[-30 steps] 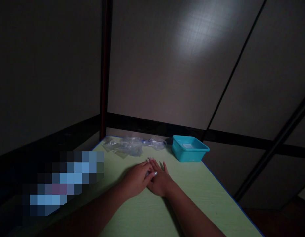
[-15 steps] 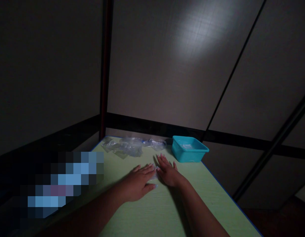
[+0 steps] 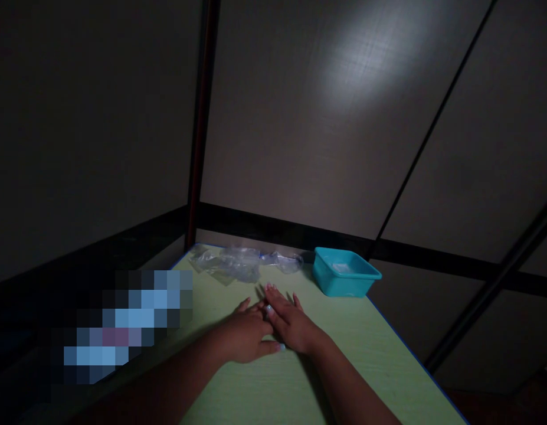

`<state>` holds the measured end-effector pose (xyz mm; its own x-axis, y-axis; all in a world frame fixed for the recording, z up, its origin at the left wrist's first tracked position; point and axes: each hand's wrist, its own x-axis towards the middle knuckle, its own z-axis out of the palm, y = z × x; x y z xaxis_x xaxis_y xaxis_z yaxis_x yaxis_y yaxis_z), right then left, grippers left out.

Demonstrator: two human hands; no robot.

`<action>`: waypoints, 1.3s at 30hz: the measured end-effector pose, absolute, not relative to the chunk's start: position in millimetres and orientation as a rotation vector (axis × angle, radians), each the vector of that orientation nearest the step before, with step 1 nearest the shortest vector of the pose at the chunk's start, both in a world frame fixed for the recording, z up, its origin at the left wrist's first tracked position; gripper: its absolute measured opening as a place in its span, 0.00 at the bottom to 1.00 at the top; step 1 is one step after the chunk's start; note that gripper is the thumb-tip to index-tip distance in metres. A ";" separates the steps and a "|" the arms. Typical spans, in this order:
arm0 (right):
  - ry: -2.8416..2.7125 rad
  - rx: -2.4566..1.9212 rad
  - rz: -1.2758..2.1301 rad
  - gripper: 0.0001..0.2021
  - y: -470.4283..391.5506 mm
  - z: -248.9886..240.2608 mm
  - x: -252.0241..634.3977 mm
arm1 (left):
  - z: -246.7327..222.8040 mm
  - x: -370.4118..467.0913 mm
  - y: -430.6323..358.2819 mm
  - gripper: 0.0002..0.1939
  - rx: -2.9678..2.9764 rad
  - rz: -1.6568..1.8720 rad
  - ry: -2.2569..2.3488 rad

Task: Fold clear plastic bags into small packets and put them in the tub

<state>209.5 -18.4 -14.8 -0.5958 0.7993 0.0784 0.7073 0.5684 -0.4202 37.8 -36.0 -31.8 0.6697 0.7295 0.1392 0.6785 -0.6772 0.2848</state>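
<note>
My left hand (image 3: 248,335) lies palm down on the pale green table (image 3: 251,389), fingers stretched forward and thumb out to the right. Overlapping its fingertips is my right hand (image 3: 294,323), also palm down, with its fingers extended and the little finger spread apart. Whatever lies beneath the two hands is hidden now; a moment ago a bit of clear plastic showed between them. Farther back, crumpled clear plastic bags (image 3: 240,264) are spread along the table's far side.
A turquoise plastic basin (image 3: 347,284) stands at the far right corner, with something whitish inside. Dark-striped grey panels (image 3: 291,147) rise behind the table. A pixelated blue patch (image 3: 136,319) covers the left edge.
My right hand has moved left and now lies over the fingers of my left hand. The bit of clear plastic between them is covered. The view has shifted slightly.
</note>
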 end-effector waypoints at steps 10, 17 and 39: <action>-2.484 -1.305 0.579 0.27 -7.5 -24.3 214.6 | -22.5 43.9 -25.0 0.10 2.377 0.979 1.177; -2.441 -1.437 0.116 0.25 -10.0 -16.0 207.4 | -23.6 40.1 0.1 0.15 1.899 1.476 1.248; -2.711 -1.434 0.051 0.32 -8.4 -26.3 190.7 | -17.0 45.1 -18.5 0.11 2.232 1.485 1.396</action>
<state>190.7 -8.4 -26.3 -0.5607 0.8265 0.0502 0.8241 0.5629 -0.0640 45.1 -18.5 -17.0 0.0939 0.7380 0.6682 0.6216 -0.5678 0.5397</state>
